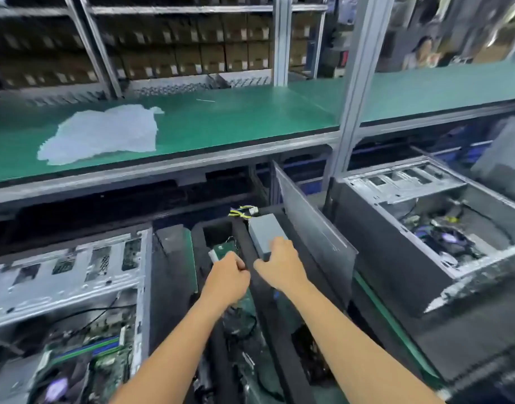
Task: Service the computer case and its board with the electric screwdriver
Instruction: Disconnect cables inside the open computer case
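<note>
My right hand grips the near end of a gray box. My left hand is curled at the green board; can't tell if it holds it. Open cases sit left & right, green shelf above.
</note>
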